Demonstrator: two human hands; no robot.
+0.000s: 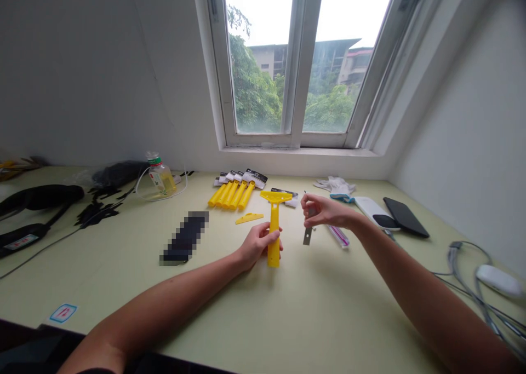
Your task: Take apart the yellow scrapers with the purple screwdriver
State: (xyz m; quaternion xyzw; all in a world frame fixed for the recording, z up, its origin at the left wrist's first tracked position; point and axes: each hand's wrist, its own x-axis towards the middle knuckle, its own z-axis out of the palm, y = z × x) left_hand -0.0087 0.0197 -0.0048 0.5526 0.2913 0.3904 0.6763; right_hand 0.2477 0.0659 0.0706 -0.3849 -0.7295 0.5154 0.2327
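My left hand (258, 245) is wrapped round the handle of a yellow scraper (274, 229), held upright above the table with its wide head at the top. In my right hand (320, 209), pinched between the fingers, a flat grey metal blade (307, 237) with small holes hangs down; its upper part is hidden by the fingers. The blade and the scraper are apart. Behind my left hand a loose yellow strip-shaped piece (249, 218), the scraper's blade cover by its look, lies on the table.
Several yellow scrapers with card tags (232, 194) lie in a row at the back. A dark pixelated rectangle (184, 238) is at left, a bottle of yellow liquid (161, 178) beyond it. Rightward are white gloves (336, 185), a white device (376, 212), a black slab (406, 217) and cables (456, 259).
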